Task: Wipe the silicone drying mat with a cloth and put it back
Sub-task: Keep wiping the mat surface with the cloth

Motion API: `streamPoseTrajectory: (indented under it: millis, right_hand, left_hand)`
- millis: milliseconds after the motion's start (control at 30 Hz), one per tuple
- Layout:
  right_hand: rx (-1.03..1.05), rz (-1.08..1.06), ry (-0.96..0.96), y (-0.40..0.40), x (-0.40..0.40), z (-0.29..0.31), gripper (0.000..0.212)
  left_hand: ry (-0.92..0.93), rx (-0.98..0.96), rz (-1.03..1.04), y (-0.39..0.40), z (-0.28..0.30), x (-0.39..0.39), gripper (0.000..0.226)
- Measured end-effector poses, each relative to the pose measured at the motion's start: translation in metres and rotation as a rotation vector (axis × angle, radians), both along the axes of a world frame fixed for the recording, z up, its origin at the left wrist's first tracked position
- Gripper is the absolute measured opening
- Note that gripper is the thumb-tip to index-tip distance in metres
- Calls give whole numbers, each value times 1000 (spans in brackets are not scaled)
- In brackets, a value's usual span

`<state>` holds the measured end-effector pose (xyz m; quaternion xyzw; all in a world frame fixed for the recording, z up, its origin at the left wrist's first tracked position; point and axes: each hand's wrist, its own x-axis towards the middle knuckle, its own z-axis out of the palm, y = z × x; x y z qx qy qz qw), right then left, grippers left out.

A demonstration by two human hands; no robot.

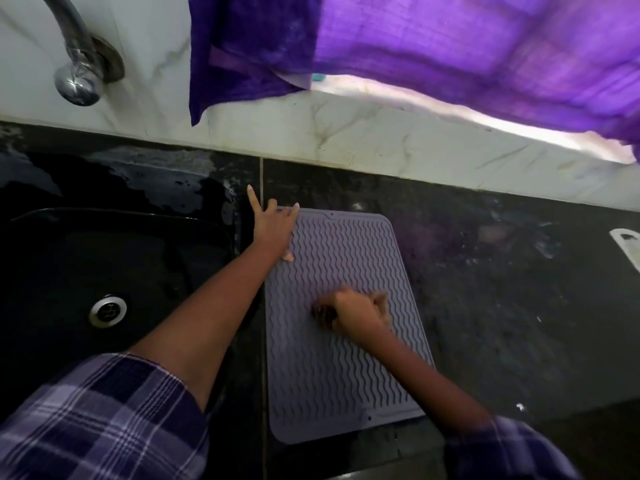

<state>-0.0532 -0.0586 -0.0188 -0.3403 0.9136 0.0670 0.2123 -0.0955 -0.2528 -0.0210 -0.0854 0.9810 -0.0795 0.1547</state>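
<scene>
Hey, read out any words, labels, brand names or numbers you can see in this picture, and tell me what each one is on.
There is no readable text in this view.
The grey silicone mat shows only wavy ridges, no logo or lettering.
The white object at the right edge of the counter has a dark mark, but it is cut off and too blurred to read.
The tap and the purple curtain carry no writing.

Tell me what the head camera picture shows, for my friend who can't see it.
A person's right hand rubs a small dark cloth across a grey wavy silicone drying mat lying flat on a dark counter. The left hand presses straight fingers on the mat's far left corner. A black sink sits to the left, and purple fabric hangs above.
</scene>
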Motion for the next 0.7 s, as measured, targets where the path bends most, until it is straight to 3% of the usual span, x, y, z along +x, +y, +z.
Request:
streamPoseTrajectory:
  millis: [100, 167, 200, 300, 400, 500, 567, 633, 700]
  right_hand:
    - [34, -38, -137, -4, -17, 17, 30]
    - [-62, -93, -49, -24, -47, 25, 25]
    - [-131, -143, 32, -35, -59, 24, 23]
    - [-121, -181, 184, -56, -66, 7, 26]
    - [-113, -118, 214, -43, -35, -6, 27]
    - [-123, -50, 121, 3, 25, -1, 26]
    - [-10, 43, 10, 29, 52, 7, 29]
    - [71, 16, -61, 27, 42, 19, 29]
    - [10, -62, -18, 9, 17, 26, 26]
  left_hand:
    - [78, 6, -132, 4, -1, 21, 78]
    - [74, 79, -119, 6, 0, 29, 50]
    - [31, 124, -67, 8, 1, 31, 48]
    - [-131, 198, 65, 16, 9, 35, 70]
    - [-151, 70, 31, 29, 12, 37, 76]
    - [-100, 28, 32, 39, 9, 42, 69]
    - [-78, 22, 37, 40, 6, 46, 66]
    - [-90, 20, 22, 40, 7, 54, 67]
    - [-121, 42, -7, 42, 8, 63, 76]
